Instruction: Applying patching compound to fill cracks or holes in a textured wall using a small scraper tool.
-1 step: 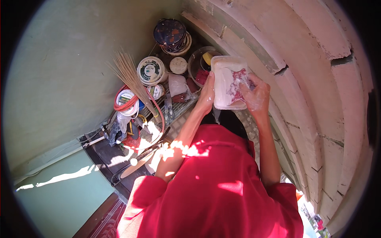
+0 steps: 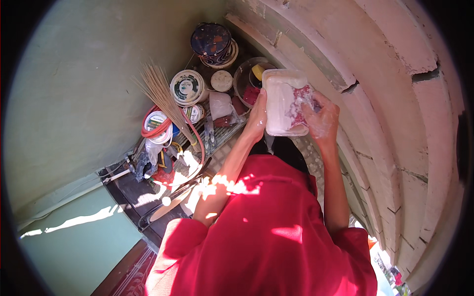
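A white rectangular plastic container (image 2: 279, 112), smeared with foam, is held up in front of me over a washing spot. My left hand (image 2: 257, 116) grips its left edge. My right hand (image 2: 322, 120), wet and soapy, presses a pink-red scrub cloth (image 2: 301, 104) against the inside of the container. Both forearms come up from my red shirt at the bottom of the view.
Below lie a clear bowl (image 2: 243, 75) holding a yellow and a red item, a dark patterned pot (image 2: 213, 43), white round tubs (image 2: 187, 88), a straw broom (image 2: 163, 96) and a red hose (image 2: 154, 132). A stepped whitewashed wall (image 2: 395, 98) rises on the right, a green wall (image 2: 74, 98) on the left.
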Demonstrator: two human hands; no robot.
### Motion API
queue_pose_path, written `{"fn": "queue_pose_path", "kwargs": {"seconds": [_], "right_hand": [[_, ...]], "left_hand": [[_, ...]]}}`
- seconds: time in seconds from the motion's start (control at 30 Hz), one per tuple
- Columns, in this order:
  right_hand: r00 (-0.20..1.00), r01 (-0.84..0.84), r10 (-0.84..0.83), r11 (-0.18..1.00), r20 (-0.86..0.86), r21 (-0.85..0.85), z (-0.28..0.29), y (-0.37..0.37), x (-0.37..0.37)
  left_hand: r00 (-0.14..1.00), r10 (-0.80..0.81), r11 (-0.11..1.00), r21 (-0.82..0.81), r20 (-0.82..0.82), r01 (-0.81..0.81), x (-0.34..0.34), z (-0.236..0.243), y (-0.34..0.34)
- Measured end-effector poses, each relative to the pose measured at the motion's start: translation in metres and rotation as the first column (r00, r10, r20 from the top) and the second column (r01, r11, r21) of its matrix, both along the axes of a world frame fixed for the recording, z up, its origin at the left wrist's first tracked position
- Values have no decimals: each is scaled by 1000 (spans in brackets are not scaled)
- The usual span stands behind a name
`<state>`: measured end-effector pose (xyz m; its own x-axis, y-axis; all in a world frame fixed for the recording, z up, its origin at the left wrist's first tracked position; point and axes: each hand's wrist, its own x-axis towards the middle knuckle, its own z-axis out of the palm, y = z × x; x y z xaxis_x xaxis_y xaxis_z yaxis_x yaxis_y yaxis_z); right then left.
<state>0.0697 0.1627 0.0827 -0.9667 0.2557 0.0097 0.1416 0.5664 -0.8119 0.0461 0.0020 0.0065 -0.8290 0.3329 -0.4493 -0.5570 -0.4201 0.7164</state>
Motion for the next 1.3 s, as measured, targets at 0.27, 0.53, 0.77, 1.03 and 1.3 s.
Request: {"fn": "queue_pose_path", "kwargs": {"seconds": [0.27,0.53,0.77,1.03,1.3], "right_hand": [[993,118,-117,992,-26,43,7,13,2],[1000,0,0,988,1,-152,0,7,9],[987,162,-163,986,-18,-38,18,29,18],[984,175,-177,977,-3,-123,3,31,35],[960,260,-270,959,-74,-113,9,69,87]], "left_hand": [[995,-87,996,-33,-57,86,3,-16,6],[993,-114,993,10,-45,114,4,-14,15],[991,-125,992,-16,-54,125,3,-13,18],[970,-233,972,-21,-66,232,17,-18,42],[952,-301,949,-118,-57,293,44,-12,59]]}}
